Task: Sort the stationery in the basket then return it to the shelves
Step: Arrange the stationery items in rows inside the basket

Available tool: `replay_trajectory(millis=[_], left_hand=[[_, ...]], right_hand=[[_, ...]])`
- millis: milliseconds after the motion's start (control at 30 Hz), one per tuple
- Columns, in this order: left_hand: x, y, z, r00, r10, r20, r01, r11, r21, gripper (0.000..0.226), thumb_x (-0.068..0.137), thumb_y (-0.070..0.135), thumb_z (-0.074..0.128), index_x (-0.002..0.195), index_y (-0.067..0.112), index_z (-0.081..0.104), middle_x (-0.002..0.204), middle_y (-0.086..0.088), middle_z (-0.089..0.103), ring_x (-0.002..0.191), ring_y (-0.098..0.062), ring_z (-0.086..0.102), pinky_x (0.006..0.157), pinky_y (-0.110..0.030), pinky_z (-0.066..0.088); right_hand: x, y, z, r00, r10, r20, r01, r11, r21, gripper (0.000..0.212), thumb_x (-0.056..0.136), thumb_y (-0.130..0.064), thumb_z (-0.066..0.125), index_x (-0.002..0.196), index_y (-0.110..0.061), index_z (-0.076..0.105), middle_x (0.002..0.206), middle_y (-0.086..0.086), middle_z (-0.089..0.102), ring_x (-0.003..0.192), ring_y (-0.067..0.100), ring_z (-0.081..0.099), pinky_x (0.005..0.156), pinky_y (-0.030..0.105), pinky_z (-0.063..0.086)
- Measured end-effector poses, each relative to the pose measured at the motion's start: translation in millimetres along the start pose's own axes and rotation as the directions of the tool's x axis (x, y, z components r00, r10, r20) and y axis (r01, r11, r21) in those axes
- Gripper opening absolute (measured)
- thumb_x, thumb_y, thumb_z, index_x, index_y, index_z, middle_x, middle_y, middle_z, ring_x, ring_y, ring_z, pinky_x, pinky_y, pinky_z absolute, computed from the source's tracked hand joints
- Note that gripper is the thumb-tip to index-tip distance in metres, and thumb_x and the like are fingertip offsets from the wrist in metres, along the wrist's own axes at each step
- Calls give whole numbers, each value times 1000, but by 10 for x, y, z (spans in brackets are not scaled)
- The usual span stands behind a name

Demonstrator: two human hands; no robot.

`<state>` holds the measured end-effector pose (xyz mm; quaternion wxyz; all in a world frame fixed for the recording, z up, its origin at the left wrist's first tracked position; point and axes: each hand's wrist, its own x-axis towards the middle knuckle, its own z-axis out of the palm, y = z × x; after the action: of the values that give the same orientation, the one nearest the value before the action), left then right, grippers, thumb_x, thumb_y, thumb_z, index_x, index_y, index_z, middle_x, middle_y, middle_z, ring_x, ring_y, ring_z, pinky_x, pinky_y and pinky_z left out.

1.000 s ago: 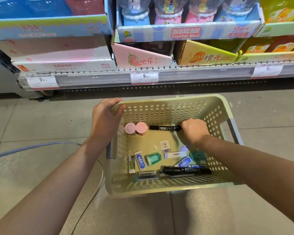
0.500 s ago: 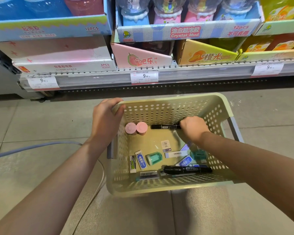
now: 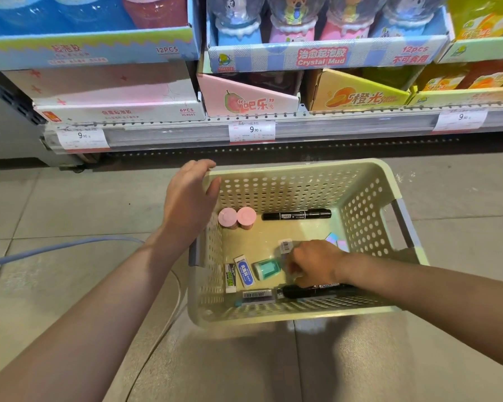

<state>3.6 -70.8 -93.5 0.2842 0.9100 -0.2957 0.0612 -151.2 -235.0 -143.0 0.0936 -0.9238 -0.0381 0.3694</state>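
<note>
A pale green perforated basket [image 3: 302, 169] stands on the floor tiles. My left hand [image 3: 189, 198] grips its far left corner rim. My right hand [image 3: 314, 265] is down inside the basket, its curled fingers on small items beside a teal piece [image 3: 268, 268]; whether it holds one is hidden. At the back lie two pink round-topped pieces [image 3: 237, 217] and a black marker [image 3: 296, 215]. A second black marker [image 3: 311, 291] lies at the front, partly under my right wrist. A blue-and-white eraser [image 3: 245, 274], a green-and-white eraser [image 3: 230, 278] and a barcoded piece [image 3: 257, 294] lie front left.
Just beyond the basket runs a low shelf edge [image 3: 346, 132] with price tags, carrying display boxes such as a Crystal Mud box [image 3: 321, 58] and a pink box [image 3: 253, 103]. A pale cable [image 3: 55, 248] crosses the floor at the left.
My right hand has left the back marker and come toward me, to the small items in the basket's middle. The marker lies at the back. My left hand stays on the rim.
</note>
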Motion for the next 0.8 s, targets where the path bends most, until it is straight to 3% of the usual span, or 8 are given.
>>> replay_trajectory(millis=[67,233,500,633,733,800], left_hand=[[6,32,-31,999,35,4,-35,999,29,31,84,9,61,114,0,59,105,-15,63,97,-27,57,83,-26,39],[-14,191,-129,998,51,-41,-49,997,58,29,82,8,59,111,5,61,105,-11,58,101,-26,52,89,-40,40],[-143,504,-140,987,148,62,-137,978,-155,27,81,7,57,107,9,60,95,1,52,83,-11,49,70,-16,38],[-187,580,-70,966,103,237,-5,924,-383,26,76,5,58,101,9,63,83,4,57,72,-13,56,66,-22,48],[-225,611,-16,900,32,435,203,853,-481,23,77,3,62,98,10,63,80,6,58,72,-16,60,71,-32,54],[-255,614,8,852,-5,524,302,821,-485,24,76,1,65,97,13,61,84,3,60,76,-16,61,73,-28,54]], right_hand=[[37,-3,20,1000,-19,-23,20,999,45,25,84,-30,58,105,-18,64,105,3,66,99,23,61,78,29,48],[64,-7,31,998,-62,9,61,996,71,30,79,-30,64,106,-16,65,105,1,67,99,20,60,77,28,48],[72,9,139,992,-119,51,113,986,120,30,79,-15,67,108,-17,61,110,4,62,100,20,55,72,24,38],[94,32,121,990,-131,48,121,978,171,29,78,-14,67,107,-14,62,107,6,63,99,22,57,77,28,44],[68,96,-5,994,-113,8,100,909,405,28,75,-9,71,103,-9,65,96,4,66,89,18,60,84,29,48],[-6,157,-147,994,-98,-45,104,776,622,23,76,-4,71,99,-5,67,87,2,66,78,15,61,85,33,50]])
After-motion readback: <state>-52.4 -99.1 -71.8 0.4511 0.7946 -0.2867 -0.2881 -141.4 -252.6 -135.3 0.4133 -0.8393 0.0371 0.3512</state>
